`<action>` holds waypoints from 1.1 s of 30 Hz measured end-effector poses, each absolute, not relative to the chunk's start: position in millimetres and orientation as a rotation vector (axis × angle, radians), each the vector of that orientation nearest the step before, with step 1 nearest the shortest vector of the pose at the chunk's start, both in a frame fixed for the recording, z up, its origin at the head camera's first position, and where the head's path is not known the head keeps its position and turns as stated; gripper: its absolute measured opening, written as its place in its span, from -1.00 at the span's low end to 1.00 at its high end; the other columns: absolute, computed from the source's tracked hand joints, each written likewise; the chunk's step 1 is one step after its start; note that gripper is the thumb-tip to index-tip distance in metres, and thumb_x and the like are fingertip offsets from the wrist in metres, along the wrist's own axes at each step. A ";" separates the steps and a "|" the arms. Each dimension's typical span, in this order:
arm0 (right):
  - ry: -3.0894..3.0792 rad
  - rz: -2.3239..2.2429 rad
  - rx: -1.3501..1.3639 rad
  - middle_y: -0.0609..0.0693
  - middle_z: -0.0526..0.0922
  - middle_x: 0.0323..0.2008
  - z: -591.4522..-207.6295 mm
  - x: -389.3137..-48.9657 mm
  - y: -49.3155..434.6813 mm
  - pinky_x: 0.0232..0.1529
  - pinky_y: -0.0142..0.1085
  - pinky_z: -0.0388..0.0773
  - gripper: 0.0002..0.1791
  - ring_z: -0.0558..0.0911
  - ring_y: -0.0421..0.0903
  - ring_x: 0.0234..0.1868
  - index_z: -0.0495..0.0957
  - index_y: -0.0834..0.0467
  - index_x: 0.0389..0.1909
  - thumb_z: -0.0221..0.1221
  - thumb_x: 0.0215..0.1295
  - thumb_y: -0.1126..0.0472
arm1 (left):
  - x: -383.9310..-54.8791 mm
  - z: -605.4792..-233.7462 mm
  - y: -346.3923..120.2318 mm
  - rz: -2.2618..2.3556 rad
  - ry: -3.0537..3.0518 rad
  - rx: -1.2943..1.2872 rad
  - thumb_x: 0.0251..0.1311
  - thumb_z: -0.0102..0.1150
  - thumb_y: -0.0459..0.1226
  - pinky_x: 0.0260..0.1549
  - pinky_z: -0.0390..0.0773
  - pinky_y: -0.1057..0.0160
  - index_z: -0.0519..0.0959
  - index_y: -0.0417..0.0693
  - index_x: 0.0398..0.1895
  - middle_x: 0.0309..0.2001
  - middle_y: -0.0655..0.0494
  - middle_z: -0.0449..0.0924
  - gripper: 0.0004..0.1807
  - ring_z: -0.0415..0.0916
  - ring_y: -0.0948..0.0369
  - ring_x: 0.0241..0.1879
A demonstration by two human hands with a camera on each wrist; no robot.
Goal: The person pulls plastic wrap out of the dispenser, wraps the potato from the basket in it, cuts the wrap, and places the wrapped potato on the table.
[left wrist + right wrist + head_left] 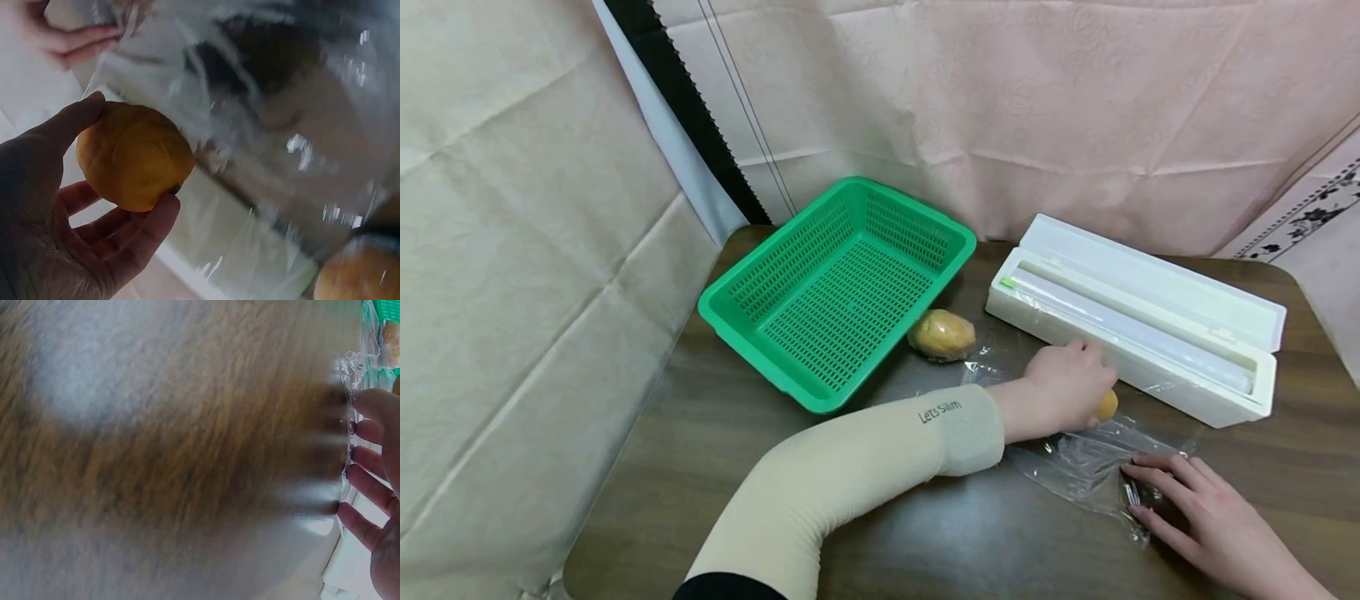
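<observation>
In the head view my left hand point(1067, 387) holds a round yellow fruit point(1107, 406) low over clear cling film point(1086, 467) beside the white box. The left wrist view shows the thumb and fingers around the yellow fruit point(134, 156), which has a small dark spot; its exact kind is unclear. My right hand point(1206, 517) rests at the film's near right edge, fingers spread. In the right wrist view its fingertips touch the edge of the film point(345, 469). A yellowish, film-wrapped item point(942, 335) lies by the green basket.
A green perforated basket point(837, 400) stands at the back left of the brown table point(955, 533). To the right, a white box point(1131, 367) with its lid point(1150, 279) raised contains a roll of cling film point(1131, 329). Curtain-like cloth point(1000, 108) hangs behind.
</observation>
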State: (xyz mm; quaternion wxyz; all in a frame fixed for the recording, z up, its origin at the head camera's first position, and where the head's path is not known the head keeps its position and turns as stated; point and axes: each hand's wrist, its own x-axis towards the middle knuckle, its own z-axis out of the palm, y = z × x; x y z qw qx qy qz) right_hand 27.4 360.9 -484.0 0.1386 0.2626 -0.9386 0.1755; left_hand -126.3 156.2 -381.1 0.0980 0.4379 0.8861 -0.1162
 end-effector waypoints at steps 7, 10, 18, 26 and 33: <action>-2.711 0.496 0.761 -0.16 0.64 0.05 -485.9 27.0 361.6 0.11 -0.51 0.27 -0.44 0.52 -0.20 -0.01 0.75 0.04 0.10 0.24 0.47 -0.34 | -117.1 -402.9 158.9 -0.360 2.646 1.312 0.35 0.24 0.35 -0.06 0.60 0.36 0.47 0.48 0.42 0.24 0.35 0.46 -0.36 0.39 0.36 0.20; -2.706 0.506 0.758 -0.15 0.64 0.05 -485.8 26.9 361.2 0.13 -0.54 0.25 -0.40 0.51 -0.20 0.00 0.75 0.04 0.11 0.18 0.49 -0.37 | -116.6 -407.6 158.8 -0.344 2.660 1.320 0.33 0.26 0.34 -0.10 0.61 0.36 0.48 0.46 0.40 0.22 0.34 0.45 -0.37 0.37 0.35 0.18; -2.735 0.500 0.739 -0.14 0.65 0.07 -483.6 28.8 361.2 0.17 -0.60 0.18 -0.50 0.50 -0.20 0.02 0.74 0.03 0.12 0.46 0.31 -0.19 | -121.2 -414.8 157.5 -0.310 2.665 1.297 0.35 0.21 0.36 -0.08 0.60 0.34 0.40 0.48 0.48 0.26 0.35 0.41 -0.31 0.35 0.36 0.24; -2.734 0.509 0.741 -0.15 0.64 0.06 -483.5 29.4 361.1 0.20 -0.63 0.15 -0.50 0.51 -0.21 0.02 0.74 0.04 0.12 0.41 0.36 -0.22 | -126.0 -416.1 150.6 -0.247 2.664 1.294 0.33 0.22 0.37 -0.11 0.59 0.31 0.39 0.46 0.46 0.25 0.36 0.42 -0.31 0.37 0.36 0.23; -2.720 0.531 0.753 -0.13 0.65 0.05 -483.4 28.6 361.1 0.26 -0.68 0.07 -0.47 0.51 -0.20 0.04 0.74 0.06 0.10 0.31 0.44 -0.28 | -127.2 -417.5 139.3 -0.181 2.686 1.323 0.29 0.29 0.36 -0.14 0.59 0.31 0.35 0.39 0.46 0.26 0.34 0.40 -0.25 0.37 0.34 0.24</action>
